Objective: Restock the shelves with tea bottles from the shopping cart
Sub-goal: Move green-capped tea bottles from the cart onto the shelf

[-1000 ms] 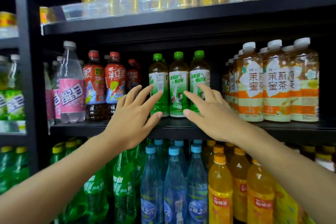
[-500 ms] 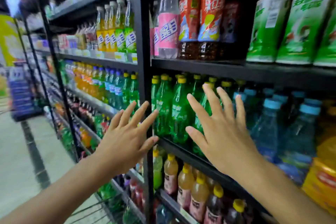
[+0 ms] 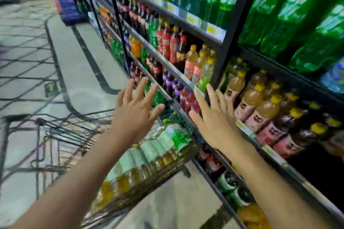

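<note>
Where half a second ago the view met the upper shelves, it has now swung down to the shopping cart (image 3: 55, 135), whose tea bottles (image 3: 158, 147) lie stacked on their sides beneath the arms. Both hands stay spread and empty: the left hand (image 3: 134, 115) hovers over the cart, the right hand (image 3: 214, 121) before the shelves (image 3: 186, 78). Yellow-capped bottles (image 3: 260, 106) crowd the lower shelf, green bottles (image 3: 297, 24) above. Pale floor tiles (image 3: 78, 65) with dark lines run down the blurred aisle.
</note>
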The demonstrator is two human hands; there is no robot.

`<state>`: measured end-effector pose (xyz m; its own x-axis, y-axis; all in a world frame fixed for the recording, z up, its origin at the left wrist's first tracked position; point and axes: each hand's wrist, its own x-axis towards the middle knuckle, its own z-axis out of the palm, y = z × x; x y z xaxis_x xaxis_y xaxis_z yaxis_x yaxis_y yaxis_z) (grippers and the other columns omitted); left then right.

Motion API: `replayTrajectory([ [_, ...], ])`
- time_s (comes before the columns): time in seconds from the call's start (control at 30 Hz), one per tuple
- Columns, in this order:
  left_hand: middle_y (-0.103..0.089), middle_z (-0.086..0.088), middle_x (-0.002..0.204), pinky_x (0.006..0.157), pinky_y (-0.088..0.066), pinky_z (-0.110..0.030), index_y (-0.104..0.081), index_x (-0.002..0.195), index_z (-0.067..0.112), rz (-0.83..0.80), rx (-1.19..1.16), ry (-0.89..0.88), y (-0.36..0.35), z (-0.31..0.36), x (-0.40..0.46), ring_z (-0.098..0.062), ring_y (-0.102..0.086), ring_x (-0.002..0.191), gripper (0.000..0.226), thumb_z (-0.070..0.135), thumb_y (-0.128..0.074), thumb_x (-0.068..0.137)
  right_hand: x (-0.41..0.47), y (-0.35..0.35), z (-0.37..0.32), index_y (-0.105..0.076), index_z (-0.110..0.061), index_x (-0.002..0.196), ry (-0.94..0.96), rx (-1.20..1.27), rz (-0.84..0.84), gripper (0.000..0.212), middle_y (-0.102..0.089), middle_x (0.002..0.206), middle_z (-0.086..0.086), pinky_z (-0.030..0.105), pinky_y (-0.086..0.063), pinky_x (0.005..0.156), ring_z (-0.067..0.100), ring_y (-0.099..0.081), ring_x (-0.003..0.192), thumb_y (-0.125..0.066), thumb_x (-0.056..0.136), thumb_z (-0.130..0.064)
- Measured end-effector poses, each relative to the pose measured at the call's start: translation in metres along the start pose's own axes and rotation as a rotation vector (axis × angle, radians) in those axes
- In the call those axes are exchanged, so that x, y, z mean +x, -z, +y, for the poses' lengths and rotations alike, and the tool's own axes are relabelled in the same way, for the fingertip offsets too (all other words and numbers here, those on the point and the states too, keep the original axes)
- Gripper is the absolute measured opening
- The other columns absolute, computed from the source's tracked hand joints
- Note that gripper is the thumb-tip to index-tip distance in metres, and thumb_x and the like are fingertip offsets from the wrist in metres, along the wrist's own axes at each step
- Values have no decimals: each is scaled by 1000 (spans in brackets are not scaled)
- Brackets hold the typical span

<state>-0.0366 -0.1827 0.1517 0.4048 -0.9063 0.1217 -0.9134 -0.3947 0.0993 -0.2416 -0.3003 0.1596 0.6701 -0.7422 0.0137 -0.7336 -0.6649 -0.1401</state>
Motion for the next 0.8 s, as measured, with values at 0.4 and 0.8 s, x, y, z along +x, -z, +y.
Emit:
replayTrajectory([
  [0.4,5,-2,172,124,-2,-52,1,162,37,-278,-216,196,-119,-59,-72,-32,11,157,69,64,-17,102,-11,-129,-40,0,-34,162,-117,43,-262,68,9,171,2,54,-2,125,28,5,156,-33,106,-53],
  [0.8,9,-3,172,124,-1,-53,7,162,35,-380,-226,291,-184,-43,-23,-33,13,157,69,63,-19,104,88,-184,0,-8,-31,163,-10,73,-337,69,3,171,2,54,-11,125,29,0,155,-43,105,-45],
])
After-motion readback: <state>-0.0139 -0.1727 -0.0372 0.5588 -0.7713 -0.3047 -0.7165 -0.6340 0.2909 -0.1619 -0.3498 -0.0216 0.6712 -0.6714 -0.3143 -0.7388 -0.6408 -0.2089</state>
